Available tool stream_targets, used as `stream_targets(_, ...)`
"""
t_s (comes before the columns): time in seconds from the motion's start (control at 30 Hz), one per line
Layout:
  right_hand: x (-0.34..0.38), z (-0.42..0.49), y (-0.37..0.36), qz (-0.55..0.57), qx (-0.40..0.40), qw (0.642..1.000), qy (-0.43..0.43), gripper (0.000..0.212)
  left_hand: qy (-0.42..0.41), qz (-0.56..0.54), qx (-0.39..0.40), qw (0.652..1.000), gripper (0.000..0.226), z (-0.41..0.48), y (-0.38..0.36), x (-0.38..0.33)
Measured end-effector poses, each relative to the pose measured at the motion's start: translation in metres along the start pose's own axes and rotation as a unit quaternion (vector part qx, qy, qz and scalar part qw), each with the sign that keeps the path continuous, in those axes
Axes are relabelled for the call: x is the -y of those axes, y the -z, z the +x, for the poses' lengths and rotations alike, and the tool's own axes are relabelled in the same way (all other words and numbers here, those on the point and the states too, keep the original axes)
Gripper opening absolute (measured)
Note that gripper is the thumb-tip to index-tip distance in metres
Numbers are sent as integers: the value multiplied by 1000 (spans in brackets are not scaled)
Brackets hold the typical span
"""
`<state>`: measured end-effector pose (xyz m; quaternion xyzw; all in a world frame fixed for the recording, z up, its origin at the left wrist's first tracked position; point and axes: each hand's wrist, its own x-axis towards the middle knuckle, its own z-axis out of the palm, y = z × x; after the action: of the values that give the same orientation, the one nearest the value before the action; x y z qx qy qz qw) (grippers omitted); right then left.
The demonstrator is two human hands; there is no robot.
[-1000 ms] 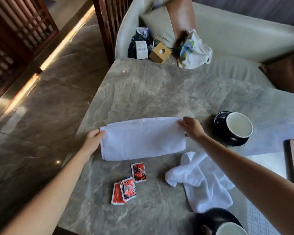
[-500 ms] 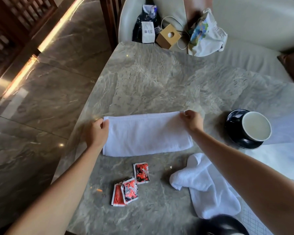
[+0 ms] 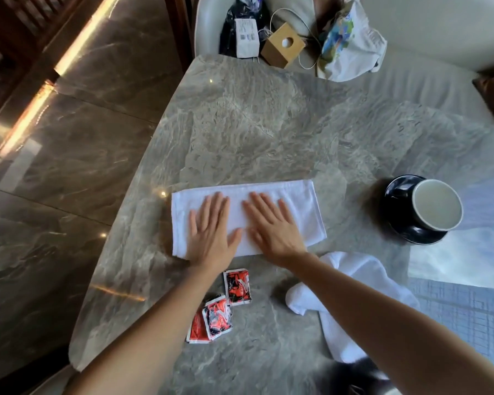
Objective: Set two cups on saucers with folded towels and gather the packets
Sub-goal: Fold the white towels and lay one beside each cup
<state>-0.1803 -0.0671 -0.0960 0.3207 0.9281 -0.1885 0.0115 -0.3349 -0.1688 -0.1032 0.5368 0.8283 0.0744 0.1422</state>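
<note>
Both hands, left (image 3: 211, 232) and right (image 3: 271, 226), pressed flat on the folded towel (image 3: 303, 206) (fingers straight); a careless sweep could skew its fold.

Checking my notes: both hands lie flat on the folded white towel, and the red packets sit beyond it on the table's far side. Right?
Not quite: the head view shows the red packets on the near side of the folded white towel. The left hand and right hand do lie flat on it.
</note>
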Motion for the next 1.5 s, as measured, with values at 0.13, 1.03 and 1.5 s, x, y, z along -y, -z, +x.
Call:
stream_targets(0.13,-47,-15,15,-25,10,999,-46,60,53,13,14,998,94,1,6,23)
stream_targets(1.03,-19,-6,64,94,43,983,-155,39,-175,55,106,977,64,23,38,-29)
stream_targets(1.5,-25,-51,56,-13,164,985,49,19,-240,3,146,960,22,-3,41,-20)
